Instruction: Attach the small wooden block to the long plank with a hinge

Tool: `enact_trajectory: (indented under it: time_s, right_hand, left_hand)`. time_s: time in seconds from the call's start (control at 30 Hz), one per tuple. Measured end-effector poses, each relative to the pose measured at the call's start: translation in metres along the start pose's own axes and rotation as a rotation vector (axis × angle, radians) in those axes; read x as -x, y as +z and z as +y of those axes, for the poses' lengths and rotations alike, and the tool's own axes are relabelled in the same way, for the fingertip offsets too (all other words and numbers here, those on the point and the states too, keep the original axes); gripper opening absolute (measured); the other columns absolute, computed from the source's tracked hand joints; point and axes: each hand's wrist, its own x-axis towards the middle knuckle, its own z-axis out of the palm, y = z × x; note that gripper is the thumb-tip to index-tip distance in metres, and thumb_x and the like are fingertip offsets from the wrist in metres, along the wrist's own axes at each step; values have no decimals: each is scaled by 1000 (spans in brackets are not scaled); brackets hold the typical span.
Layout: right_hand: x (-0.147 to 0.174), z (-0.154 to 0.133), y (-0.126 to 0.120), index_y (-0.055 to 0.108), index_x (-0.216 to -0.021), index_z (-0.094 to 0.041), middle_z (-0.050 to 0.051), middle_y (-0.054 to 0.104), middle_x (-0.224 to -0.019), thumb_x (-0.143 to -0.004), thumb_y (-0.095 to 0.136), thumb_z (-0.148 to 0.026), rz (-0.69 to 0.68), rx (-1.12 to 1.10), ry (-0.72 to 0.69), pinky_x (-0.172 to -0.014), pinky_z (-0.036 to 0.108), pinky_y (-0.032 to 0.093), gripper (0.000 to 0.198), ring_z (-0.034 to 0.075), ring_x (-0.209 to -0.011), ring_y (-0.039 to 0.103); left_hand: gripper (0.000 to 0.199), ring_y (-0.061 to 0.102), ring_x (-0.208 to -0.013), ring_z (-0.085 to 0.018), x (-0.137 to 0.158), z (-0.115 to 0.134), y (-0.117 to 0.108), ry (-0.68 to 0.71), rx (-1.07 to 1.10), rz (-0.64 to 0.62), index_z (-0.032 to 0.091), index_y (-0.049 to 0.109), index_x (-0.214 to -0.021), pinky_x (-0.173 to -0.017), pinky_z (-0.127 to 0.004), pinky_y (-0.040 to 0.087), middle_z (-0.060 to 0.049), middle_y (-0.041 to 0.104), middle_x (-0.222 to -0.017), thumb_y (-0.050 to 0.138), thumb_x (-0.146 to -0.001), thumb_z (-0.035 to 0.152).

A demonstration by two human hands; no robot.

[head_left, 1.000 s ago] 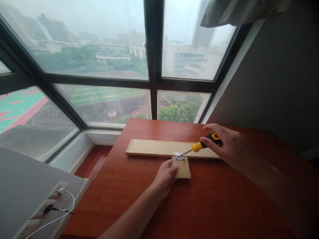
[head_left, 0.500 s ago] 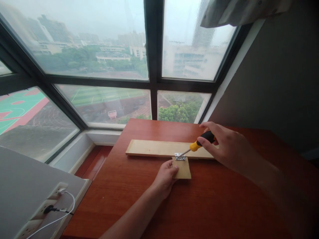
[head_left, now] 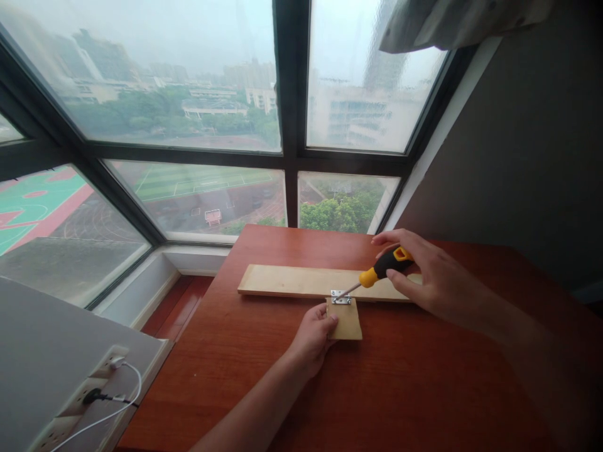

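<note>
My left hand [head_left: 316, 333] grips the left edge of a small wooden board [head_left: 345, 320], thumb on top and the other fingers underneath. A silver metal hinge [head_left: 341, 297] lies across the joint between this board and a long pale plank [head_left: 287, 281]. In my right hand [head_left: 419, 270] is a screwdriver [head_left: 384, 269] with a black and yellow handle, tilted down to the left. Its tip meets the left part of the hinge; any screw under it is too small to make out. My thumb and fingers surround the handle near its butt end.
Everything rests on a reddish-brown wooden table [head_left: 226, 376]. Large windows with dark frames [head_left: 292, 157] stand behind it. At lower left, a white cable [head_left: 140, 383] and a black plug [head_left: 92, 395] come from wall sockets. A grey wall [head_left: 518, 144] rises at right.
My right hand has loosened and shifted slightly round the screwdriver handle, which has turned so a yellow patch shows. The tip stays on the hinge. My left hand and the board have barely moved.
</note>
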Motion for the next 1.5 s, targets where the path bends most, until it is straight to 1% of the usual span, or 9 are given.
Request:
enact_trajectory:
  time_s: [0.07,0.23,0.47,0.67,0.87,1.1,1.27,1.33,1.5]
  right_hand:
    - [-1,2,1,51,-123,-26,3,65,-113,-86,56,-31,8,-18,-13,-71,26,52,37,17,-89,65]
    - [-2,6,11,58,-113,-23,5,69,-94,-87,54,-46,177,274,72,-62,34,50,35,22,-73,66]
    - [1,0,2,50,-125,-26,5,64,-116,-85,53,-26,5,-39,-42,-70,26,54,40,17,-90,65]
    - [-1,0,8,57,-114,-24,4,69,-84,-86,53,-52,166,354,73,-56,33,48,40,22,-66,66]
    - [0,-4,1,49,-125,-26,5,63,-120,-86,53,-28,1,-18,-40,-69,26,53,39,17,-90,66]
    - [-5,-3,9,58,-114,-25,3,69,-85,-86,55,-50,155,311,69,-58,33,49,37,21,-67,65]
    - [-4,-6,5,52,-123,-25,4,65,-116,-85,54,-29,54,53,-21,-67,27,52,38,18,-88,66]
    - [-4,-8,4,50,-125,-25,4,65,-116,-84,54,-26,17,5,-52,-69,26,52,41,17,-89,65]
    - [-7,-11,9,58,-115,-23,5,71,-91,-87,54,-46,148,312,21,-59,31,47,37,23,-74,67]
  left_hand:
    - [34,64,-72,-17,0,0,0,0,-3,-1,9,65,-105,-66,-26,50,-12,71,-93,68,-71,14]
    - [34,64,-72,-17,-1,-1,-1,3,-7,-1,9,65,-105,-65,-25,50,-13,71,-93,68,-72,15]
    - [35,64,-72,-17,0,0,-1,-1,0,1,10,65,-106,-65,-25,49,-12,71,-95,68,-71,16]
    - [36,64,-73,-17,-1,-2,-2,5,10,-12,10,66,-105,-65,-25,49,-13,71,-94,70,-70,17]
    - [36,64,-72,-17,-1,-2,-2,3,7,-4,10,66,-105,-65,-25,48,-12,71,-93,70,-70,16]
    - [37,65,-73,-17,1,0,0,-5,-5,0,11,66,-107,-66,-24,48,-12,71,-95,71,-70,18]
    - [41,65,-74,-19,-1,-2,-3,2,-3,-3,11,66,-106,-65,-25,48,-12,71,-95,74,-67,19]
    - [41,65,-74,-18,-1,-2,-3,-1,-1,1,12,66,-107,-64,-25,47,-11,71,-95,74,-68,20]
    - [38,65,-73,-18,1,0,0,2,-2,-6,11,66,-105,-63,-24,46,-11,71,-93,74,-68,21]
